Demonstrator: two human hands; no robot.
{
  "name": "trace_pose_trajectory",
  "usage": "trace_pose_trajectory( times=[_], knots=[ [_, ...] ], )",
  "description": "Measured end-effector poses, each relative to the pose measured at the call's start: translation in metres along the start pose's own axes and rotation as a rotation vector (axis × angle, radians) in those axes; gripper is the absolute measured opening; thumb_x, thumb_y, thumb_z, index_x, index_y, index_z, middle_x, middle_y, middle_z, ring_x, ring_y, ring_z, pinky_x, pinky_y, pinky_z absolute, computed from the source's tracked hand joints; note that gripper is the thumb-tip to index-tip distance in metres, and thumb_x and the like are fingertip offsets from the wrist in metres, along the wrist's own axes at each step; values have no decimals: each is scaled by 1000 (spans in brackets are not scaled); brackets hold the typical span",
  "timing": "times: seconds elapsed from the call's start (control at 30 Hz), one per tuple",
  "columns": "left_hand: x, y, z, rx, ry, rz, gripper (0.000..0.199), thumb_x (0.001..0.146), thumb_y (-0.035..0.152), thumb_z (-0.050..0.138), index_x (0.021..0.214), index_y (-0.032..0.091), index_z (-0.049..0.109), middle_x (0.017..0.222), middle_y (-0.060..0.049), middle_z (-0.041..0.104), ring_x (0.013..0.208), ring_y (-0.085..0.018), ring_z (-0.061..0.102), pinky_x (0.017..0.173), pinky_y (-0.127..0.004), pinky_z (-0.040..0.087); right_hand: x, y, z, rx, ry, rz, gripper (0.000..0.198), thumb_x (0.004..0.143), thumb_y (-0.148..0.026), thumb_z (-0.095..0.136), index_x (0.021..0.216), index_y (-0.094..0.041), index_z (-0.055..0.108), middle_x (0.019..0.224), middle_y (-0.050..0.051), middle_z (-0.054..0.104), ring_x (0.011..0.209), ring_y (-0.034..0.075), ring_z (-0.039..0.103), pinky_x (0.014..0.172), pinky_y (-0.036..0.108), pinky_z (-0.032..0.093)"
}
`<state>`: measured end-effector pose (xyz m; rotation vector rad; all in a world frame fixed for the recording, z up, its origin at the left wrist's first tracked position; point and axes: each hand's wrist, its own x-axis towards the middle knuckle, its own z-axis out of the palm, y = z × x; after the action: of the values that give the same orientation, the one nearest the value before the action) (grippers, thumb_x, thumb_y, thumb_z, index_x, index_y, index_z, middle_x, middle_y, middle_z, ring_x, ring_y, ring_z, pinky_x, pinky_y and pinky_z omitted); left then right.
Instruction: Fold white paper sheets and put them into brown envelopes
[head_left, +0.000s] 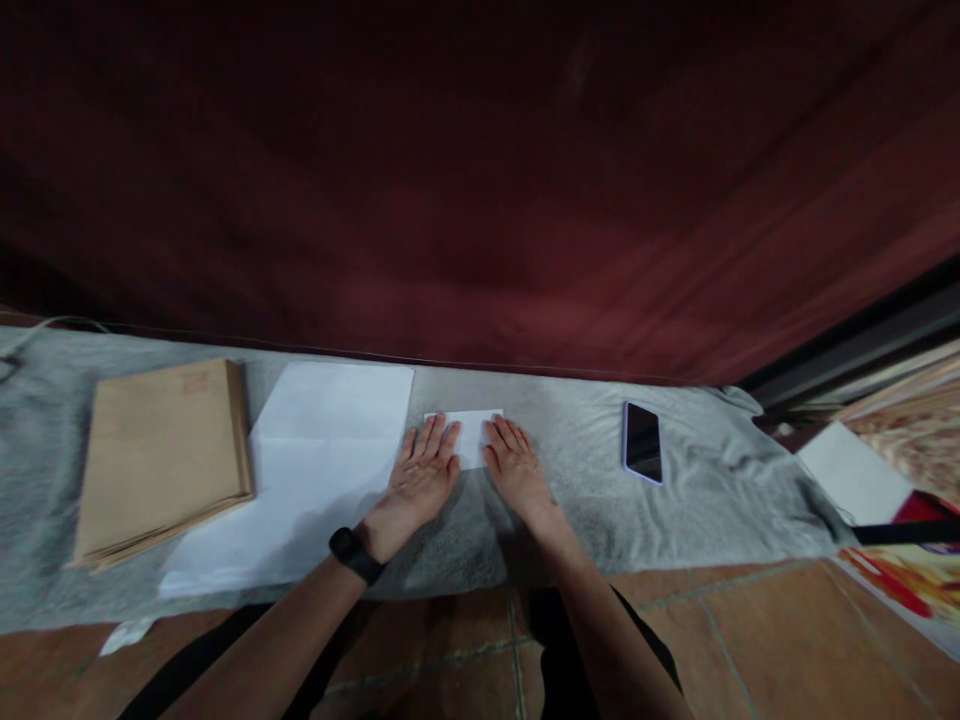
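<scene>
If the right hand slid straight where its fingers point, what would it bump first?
Probably the dark red surface. The right hand would slide off the small white paper and over the grey cloth first, though depth is hard to judge.

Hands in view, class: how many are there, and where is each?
2: the left hand on the left end of the small white paper; the right hand on its right end.

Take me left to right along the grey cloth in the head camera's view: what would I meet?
Brown paper stack, large white paper, left hand, small white paper, right hand, phone.
</scene>
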<state>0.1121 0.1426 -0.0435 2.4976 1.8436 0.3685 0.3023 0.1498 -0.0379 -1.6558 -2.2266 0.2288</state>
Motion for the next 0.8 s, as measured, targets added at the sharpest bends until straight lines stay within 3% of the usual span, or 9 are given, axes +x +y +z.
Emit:
trace_pose_trajectory(
  times=[0.1, 0.27, 0.47, 0.6, 0.73, 0.8],
  knots=[
    [0, -1, 2, 10, 8, -28, 56, 95, 27, 39, 150, 15, 43, 160, -14, 35, 150, -28, 30, 121, -49, 25, 3, 5, -3, 5, 56, 103, 45, 100, -26, 43, 144, -14, 52, 147, 14, 54, 135, 28, 48, 113, 46, 37],
    [0, 0, 6, 22, 32, -45, 57, 95, 28, 38, 151, 13, 41, 159, -16, 36, 150, -30, 30, 120, -51, 28, 5, 4, -1, 62, 130, 261, 41, 97, -23, 42, 134, -17, 59, 114, 14, 68, 104, 27, 64, 93, 39, 50],
    [0, 0, 9, 9, 36, -44, 58, 94, 27, 38, 151, 12, 41, 160, -16, 34, 150, -30, 28, 121, -53, 27, 10, 9, 2, 192, 159, 396, 24, 91, -24, 52, 106, -19, 70, 96, 11, 72, 88, 24, 68, 80, 33, 52],
    [3, 0, 8, -2, 54, -44, 58, 94, 28, 40, 150, 12, 42, 158, -17, 38, 149, -30, 30, 121, -54, 27, 16, 12, 0, 466, 166, 407, 16, 86, -29, 55, 85, -21, 69, 83, 5, 71, 77, 21, 67, 70, 31, 54],
    [10, 6, -7, -104, 106, -12, 59, 98, 36, 39, 148, 6, 42, 156, -21, 41, 149, -31, 30, 122, -52, 26, 20, 8, -15, 861, 261, 396, 23, 89, -39, 50, 90, -20, 64, 75, 1, 67, 65, 18, 63, 53, 26, 51],
    [14, 12, -16, -237, 126, 31, 60, 99, 40, 37, 149, 7, 40, 158, -19, 39, 150, -29, 28, 122, -50, 27, 19, 7, -30, 879, 405, 362, 25, 91, -41, 49, 94, -20, 63, 79, 2, 67, 68, 18, 63, 56, 27, 52]
  ],
)
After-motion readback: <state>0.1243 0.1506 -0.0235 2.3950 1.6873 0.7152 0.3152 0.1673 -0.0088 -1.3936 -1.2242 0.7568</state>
